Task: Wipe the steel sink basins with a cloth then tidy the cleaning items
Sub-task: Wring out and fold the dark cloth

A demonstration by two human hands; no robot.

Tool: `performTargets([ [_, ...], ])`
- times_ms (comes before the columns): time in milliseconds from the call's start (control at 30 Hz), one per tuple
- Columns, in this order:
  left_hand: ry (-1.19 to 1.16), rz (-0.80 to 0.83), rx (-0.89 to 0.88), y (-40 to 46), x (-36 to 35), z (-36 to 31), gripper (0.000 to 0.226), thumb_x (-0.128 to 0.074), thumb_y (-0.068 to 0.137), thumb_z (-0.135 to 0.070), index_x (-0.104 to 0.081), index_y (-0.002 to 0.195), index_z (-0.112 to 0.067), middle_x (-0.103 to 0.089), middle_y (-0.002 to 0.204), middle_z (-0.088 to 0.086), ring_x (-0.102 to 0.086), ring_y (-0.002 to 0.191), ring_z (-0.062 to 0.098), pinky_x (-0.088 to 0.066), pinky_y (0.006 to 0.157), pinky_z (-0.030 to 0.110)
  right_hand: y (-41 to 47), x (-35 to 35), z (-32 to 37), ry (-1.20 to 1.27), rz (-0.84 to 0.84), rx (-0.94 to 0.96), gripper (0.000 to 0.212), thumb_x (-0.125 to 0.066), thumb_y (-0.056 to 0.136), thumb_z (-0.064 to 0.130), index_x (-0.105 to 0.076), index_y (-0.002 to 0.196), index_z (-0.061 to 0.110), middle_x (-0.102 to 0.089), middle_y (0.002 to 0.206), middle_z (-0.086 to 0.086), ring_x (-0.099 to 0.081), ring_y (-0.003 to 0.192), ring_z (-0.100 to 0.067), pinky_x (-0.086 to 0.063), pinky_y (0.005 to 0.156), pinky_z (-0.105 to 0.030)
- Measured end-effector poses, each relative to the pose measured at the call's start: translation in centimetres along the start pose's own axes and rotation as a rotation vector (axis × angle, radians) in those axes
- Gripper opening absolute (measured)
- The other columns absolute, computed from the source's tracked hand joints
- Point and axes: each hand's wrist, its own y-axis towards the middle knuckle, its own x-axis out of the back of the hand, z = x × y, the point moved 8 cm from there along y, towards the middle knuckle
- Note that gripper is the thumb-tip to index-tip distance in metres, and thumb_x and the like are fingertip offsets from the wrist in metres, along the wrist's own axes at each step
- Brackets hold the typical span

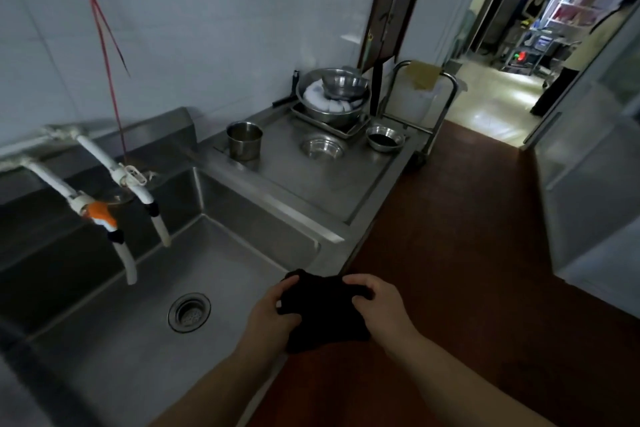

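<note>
A dark, bunched cloth is held between both hands over the front right corner of the steel sink basin. My left hand grips the cloth's left side and my right hand grips its right side. The basin has a round drain in its floor. Two white taps hang over the basin's back edge.
A steel drainboard to the right of the basin carries a steel cup, small bowls and a large bowl stack. A trolley stands beyond. Red-brown floor lies to the right. A person stands in the far doorway.
</note>
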Motion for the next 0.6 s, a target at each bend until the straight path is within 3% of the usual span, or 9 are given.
performTargets([
  [133, -0.028, -0.012, 0.024, 4.6, -0.5, -1.1, 0.057, -0.05, 0.082, 0.014, -0.054, 0.117, -0.031, -0.06, 0.102, -0.002, -0.069, 0.067, 0.013, -0.056, 0.056, 0.026, 5.5, 0.5, 0.6, -0.029, 0.023, 0.005, 0.036, -0.048, 0.089, -0.002, -0.063, 0.105, 0.027, -0.064, 0.107, -0.004, -0.046, 0.063, 0.001, -0.037, 0.047, -0.006],
  [200, -0.052, -0.024, 0.046, 6.9, -0.8, -1.2, 0.059, -0.051, 0.081, 0.014, -0.053, 0.118, -0.032, -0.06, 0.101, -0.001, -0.069, 0.063, 0.012, -0.058, 0.057, 0.027, 8.1, 0.5, 1.0, -0.059, 0.053, 0.026, 0.036, -0.048, 0.089, -0.001, -0.063, 0.109, 0.025, -0.062, 0.112, -0.001, -0.053, 0.073, -0.002, -0.042, 0.058, -0.009],
  [267, -0.067, -0.038, 0.064, 8.9, -1.2, -1.1, 0.062, -0.052, 0.081, 0.015, -0.051, 0.123, -0.03, -0.061, 0.1, 0.002, -0.069, 0.067, 0.014, -0.058, 0.061, 0.031, 10.8, 0.4, 1.4, -0.113, 0.085, 0.057, 0.037, -0.049, 0.089, 0.0, -0.061, 0.115, 0.023, -0.059, 0.118, 0.004, -0.057, 0.097, -0.008, -0.048, 0.08, -0.018],
  [333, -0.083, -0.053, 0.072, 10.9, -1.5, -1.0, 0.065, -0.053, 0.08, 0.015, -0.049, 0.13, -0.026, -0.062, 0.107, 0.009, -0.069, 0.078, 0.021, -0.058, 0.064, 0.032, 13.6, 0.2, 1.9, -0.21, 0.134, 0.117, 0.04, -0.047, 0.09, 0.0, -0.059, 0.122, 0.021, -0.055, 0.121, 0.009, -0.05, 0.11, -0.004, -0.039, 0.094, -0.017],
  [400, -0.11, -0.081, 0.08, 13.1, -1.9, -0.7, 0.07, -0.054, 0.079, 0.015, -0.044, 0.137, -0.023, -0.06, 0.114, 0.012, -0.068, 0.086, 0.022, -0.056, 0.063, 0.029, 16.4, -0.1, 2.3, -0.3, 0.194, 0.178, 0.043, -0.043, 0.092, 0.001, -0.056, 0.127, 0.022, -0.05, 0.12, 0.013, -0.043, 0.112, 0.001, -0.03, 0.095, -0.011],
  [500, -0.15, -0.133, 0.1, 16.6, -2.6, -0.6, 0.074, -0.056, 0.079, 0.014, -0.04, 0.139, -0.024, -0.058, 0.113, 0.009, -0.066, 0.084, 0.021, -0.052, 0.057, 0.024, 20.8, -0.8, 2.5, -0.416, 0.29, 0.264, 0.046, -0.039, 0.094, 0.004, -0.049, 0.134, 0.024, -0.045, 0.127, 0.014, -0.037, 0.111, 0.005, -0.025, 0.087, 0.001],
  [600, -0.166, -0.221, 0.103, 20.3, -3.4, -0.5, 0.076, -0.058, 0.077, 0.014, -0.04, 0.139, -0.024, -0.055, 0.113, 0.004, -0.064, 0.093, 0.024, -0.054, 0.064, 0.029, 25.2, -1.1, 2.6, -0.494, 0.388, 0.35, 0.049, -0.044, 0.093, 0.007, -0.043, 0.14, 0.022, -0.041, 0.139, 0.008, -0.039, 0.12, -0.001, -0.028, 0.099, -0.009],
])
